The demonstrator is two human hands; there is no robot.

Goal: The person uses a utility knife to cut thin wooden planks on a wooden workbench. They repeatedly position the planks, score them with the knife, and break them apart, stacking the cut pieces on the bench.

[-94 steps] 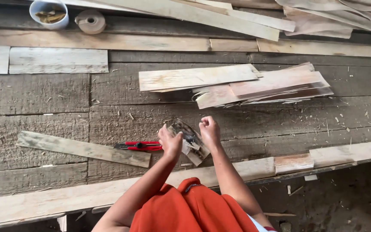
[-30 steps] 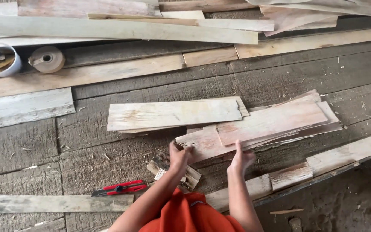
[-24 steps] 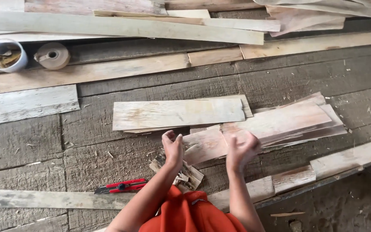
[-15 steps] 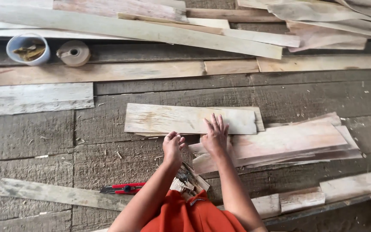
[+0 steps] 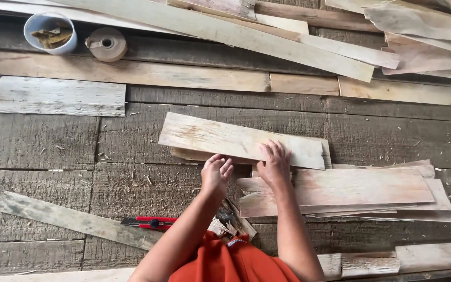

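Observation:
My right hand [image 5: 274,163] lies flat, fingers spread, on a pale thin wood sheet [image 5: 238,140] lying across the grey plank surface. My left hand [image 5: 216,175] hovers just below that sheet's near edge, fingers loosely curled, holding nothing that I can see. To the right lies a stack of thin reddish veneer sheets [image 5: 351,190], partly under my right wrist. A small bundle of wood scraps [image 5: 230,222] sits under my left forearm.
A red utility knife [image 5: 150,222] lies beside a long grey wood strip [image 5: 74,220] at lower left. A white cup [image 5: 51,33] and a tape roll [image 5: 106,44] stand at the upper left. Long pale boards [image 5: 225,31] lie across the top.
Both hands have left the scrap bundle and moved up to the pale sheet; the right hand has come down flat on it. The view has shifted toward the sheets.

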